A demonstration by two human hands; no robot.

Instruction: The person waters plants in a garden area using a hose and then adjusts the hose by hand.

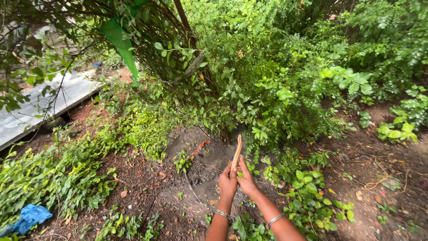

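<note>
Both my hands are held out together over bare, damp soil at the foot of a bush. My left hand and my right hand grip the lower end of a thin, flat, tan strip of wood or bark. The strip points up and away toward the bush's stems. Each wrist carries a metal bangle.
A dense green bush fills the middle and right. Low weeds cover the left ground. A grey corrugated sheet lies at far left, a blue plastic scrap at lower left, a green cloth strip hangs from branches.
</note>
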